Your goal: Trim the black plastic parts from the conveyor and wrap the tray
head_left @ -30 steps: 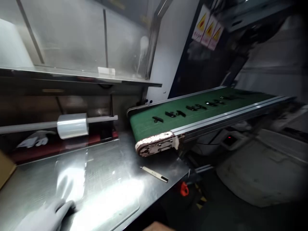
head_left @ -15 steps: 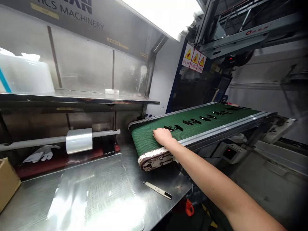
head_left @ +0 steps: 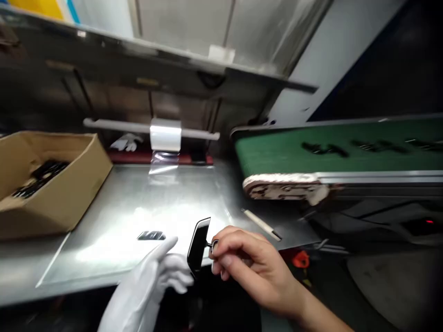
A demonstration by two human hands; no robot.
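Note:
My bare right hand (head_left: 245, 267) pinches the thin stem of a glossy black plastic part (head_left: 199, 244) and holds it upright over the front edge of the steel table (head_left: 121, 203). My left hand (head_left: 155, 281), in a white glove, is just left of the part with its fingers loosely spread, fingertips close to or touching the part's lower edge. A second black part (head_left: 151, 235) lies flat on the table beyond the glove. More black parts (head_left: 323, 148) ride on the green conveyor belt (head_left: 277, 154) to the right.
A cardboard box (head_left: 58, 193) with several black parts inside stands at the left of the table. A roll of clear film (head_left: 165, 135) hangs on a rod at the back, with a spare white glove (head_left: 126, 142) near it. A thin white strip (head_left: 261, 224) lies below the belt's end.
My right hand left the belt and came back toward me with a black part in it. My gloved left hand rose into view beside it. The view swung left and down.

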